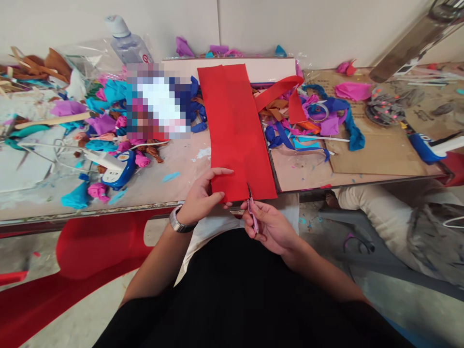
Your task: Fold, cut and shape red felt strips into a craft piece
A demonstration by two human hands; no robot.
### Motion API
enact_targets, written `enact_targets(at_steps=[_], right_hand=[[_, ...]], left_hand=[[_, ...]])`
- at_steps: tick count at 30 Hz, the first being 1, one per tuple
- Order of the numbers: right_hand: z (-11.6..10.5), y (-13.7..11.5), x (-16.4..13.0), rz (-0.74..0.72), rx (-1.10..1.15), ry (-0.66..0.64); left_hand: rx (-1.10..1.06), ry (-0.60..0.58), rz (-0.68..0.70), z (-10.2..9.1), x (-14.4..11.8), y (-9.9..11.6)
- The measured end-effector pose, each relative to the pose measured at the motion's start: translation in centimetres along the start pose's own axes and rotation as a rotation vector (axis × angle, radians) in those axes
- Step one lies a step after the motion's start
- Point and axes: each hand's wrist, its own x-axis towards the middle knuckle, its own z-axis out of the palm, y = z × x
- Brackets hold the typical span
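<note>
The right hand is closing its grip around small pink-handled scissors, whose blades are pointing away from the person and entering the near edge of the long red rectangular sheet of felt-like fabric. The left hand is pinching that same near edge just left of the blades, thumb on top. The sheet's long axis is running from the hands straight toward the far wall, so the cut line lies directly ahead of the scissors. The sheet is lying on a worn, paint-stained surface, flanked by heaps of crumpled coloured scraps, a blue-and-white glue gun at left and a brown cardboard sheet at right.
</note>
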Motion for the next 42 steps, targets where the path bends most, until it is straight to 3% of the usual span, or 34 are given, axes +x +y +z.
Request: enact_targets(at_steps=[22,42], right_hand=[[-0.87,-0.4,0.32,0.001,-0.048,0.022],[-0.27,-0.37,0.7,-0.009,-0.066,0.042]], left_hand=[[-0.061,-0.049,-0.006,-0.47,-0.02,-0.42],[-0.017,-0.049,0.017,-0.44,0.0,-0.38]])
